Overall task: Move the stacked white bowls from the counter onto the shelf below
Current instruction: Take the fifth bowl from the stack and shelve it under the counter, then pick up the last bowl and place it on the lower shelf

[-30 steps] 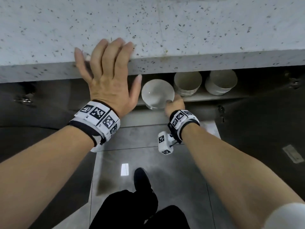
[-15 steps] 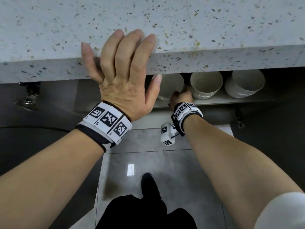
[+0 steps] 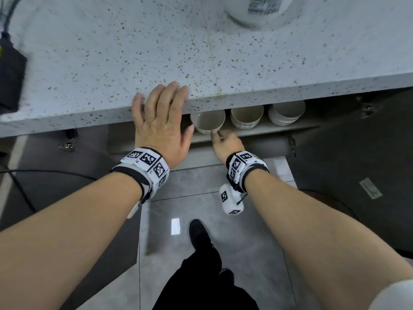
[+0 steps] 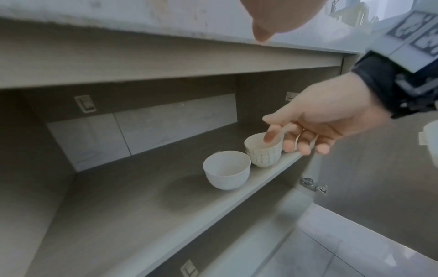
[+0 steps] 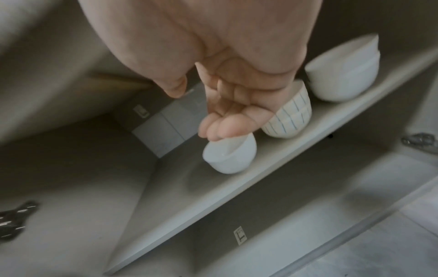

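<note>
The speckled counter [image 3: 156,52] is seen from above, with the open cabinet beneath it. The shelf [image 4: 147,202] below the counter is occupied near its front edge by three sets of bowls in a row. At the right end a stack of plain white bowls [image 5: 343,75] is found; in the middle a stack of ribbed bowls [image 5: 289,120] is set just beside it; at the left end a single plain white bowl [image 4: 226,172] is stood upright. The left hand [image 3: 161,124] is laid flat over the counter's front edge, its fingers [image 3: 165,97] straight and spread, nothing being held. The right hand [image 4: 327,120] is held in front of the shelf, near the single bowl, its fingers [image 4: 301,144] loosely curled and nothing gripped. Whether the bowl is touched by it cannot be told.
</note>
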